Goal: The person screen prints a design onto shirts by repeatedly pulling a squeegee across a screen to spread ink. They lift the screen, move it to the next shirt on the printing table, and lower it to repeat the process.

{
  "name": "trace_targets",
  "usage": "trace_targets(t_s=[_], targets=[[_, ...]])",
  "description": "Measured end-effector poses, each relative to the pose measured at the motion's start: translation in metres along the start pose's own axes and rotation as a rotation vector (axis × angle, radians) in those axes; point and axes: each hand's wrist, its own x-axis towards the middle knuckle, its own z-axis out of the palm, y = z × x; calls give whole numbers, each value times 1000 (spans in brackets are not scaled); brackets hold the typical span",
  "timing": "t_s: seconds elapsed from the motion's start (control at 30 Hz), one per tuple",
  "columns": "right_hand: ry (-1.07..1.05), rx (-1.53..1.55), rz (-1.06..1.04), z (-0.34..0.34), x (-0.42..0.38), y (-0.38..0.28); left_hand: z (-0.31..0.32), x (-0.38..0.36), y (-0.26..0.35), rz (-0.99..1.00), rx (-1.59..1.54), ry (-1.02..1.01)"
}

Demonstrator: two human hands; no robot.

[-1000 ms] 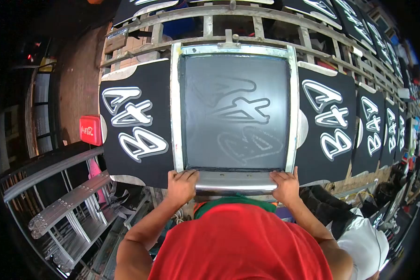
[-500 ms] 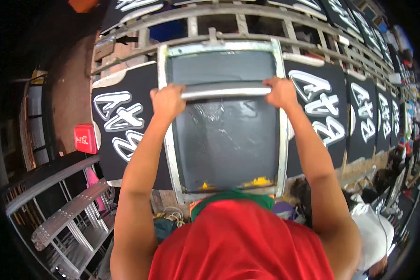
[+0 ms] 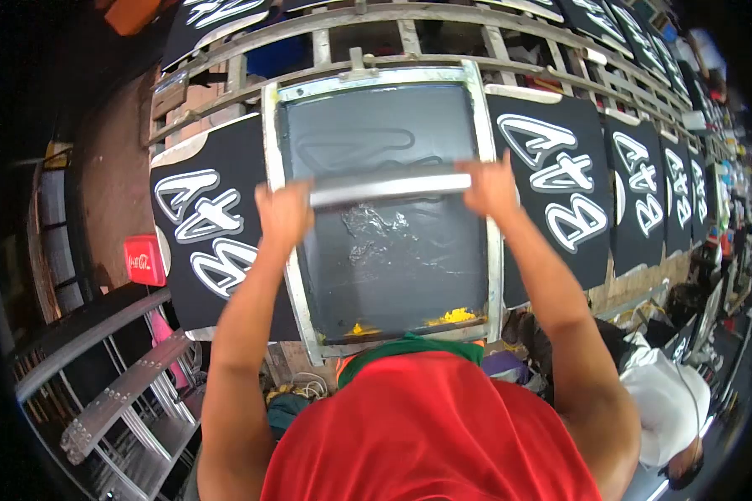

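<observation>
A metal-framed printing screen (image 3: 269, 167) lies flat over a black panel on the slatted rack. Across the middle of its dark mesh runs a long metal squeegee (image 3: 390, 189). My left hand (image 3: 282, 215) grips the squeegee's left end and my right hand (image 3: 489, 187) grips its right end, both blurred by motion. A wet, shiny smear of ink (image 3: 376, 230) shows on the mesh just below the blade, and yellow ink (image 3: 453, 316) is pooled along the near edge. A faint letter outline shows on the mesh above the blade.
Black panels printed with white lettering sit on the left (image 3: 209, 225) and in a row to the right (image 3: 560, 188). A red box (image 3: 144, 260) and a metal ladder (image 3: 113, 392) are at lower left. A white bundle (image 3: 664, 401) lies at lower right.
The squeegee went from the near edge of the screen up to the far part, and has now come back toward me to the middle, leaving wet ink behind it.
</observation>
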Motion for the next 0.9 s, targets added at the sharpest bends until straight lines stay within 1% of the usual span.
trace_targets(t_s=[0.03,0.1,0.13,0.2,0.23,0.27,0.3,0.33,0.37,0.4,0.43,0.5,0.53,0.57,0.6,0.63,0.67,0.7,0.73,0.77,0.8,0.83,0.9], targets=[[51,-28,-19,-8,43,5,1,40,-12,3,24,94],[164,6,21,-13,112,14,9,105,-32,-22,2,244],[178,7,17,-17,131,15,3,121,-36,-22,9,257],[123,24,60,-18,143,17,0,135,-33,-114,-52,225],[109,24,64,-20,130,12,0,122,-29,-113,-59,212],[73,42,46,-23,114,9,-3,106,-27,-116,-39,156],[25,63,38,-23,89,5,-2,81,-20,-112,-23,86],[-31,-10,14,-14,56,4,2,43,-10,-80,-38,45],[-50,-18,3,-16,13,-8,2,6,-1,-49,-52,23],[-15,71,-9,-1,-33,-10,9,-34,9,-48,-47,-2],[-91,82,-5,-4,-75,-22,7,-74,21,-39,-69,-71],[-153,95,19,-1,-157,-40,10,-152,42,-46,-93,-152],[-195,126,28,-2,-187,-47,16,-185,46,-7,-142,-133],[-268,159,71,0,-209,-52,15,-205,52,-10,-208,-123],[-213,180,68,2,-217,-55,12,-205,52,-7,-243,-118],[-153,196,54,5,-217,-54,9,-200,52,-11,-276,-102],[-133,143,22,9,-207,-46,10,-187,46,15,-228,-91],[-112,95,-12,7,-181,-40,10,-159,38,37,-176,-82],[-60,109,-4,11,-146,-30,10,-124,30,31,-106,-64],[-78,36,34,3,-98,-25,9,-83,20,23,-37,-52],[86,85,-38,8,-52,-12,10,-40,9,11,-28,55],[112,49,-43,-1,-3,-5,6,3,-1,-5,-31,83],[117,-67,-22,-13,82,8,13,80,-27,-9,10,219]])
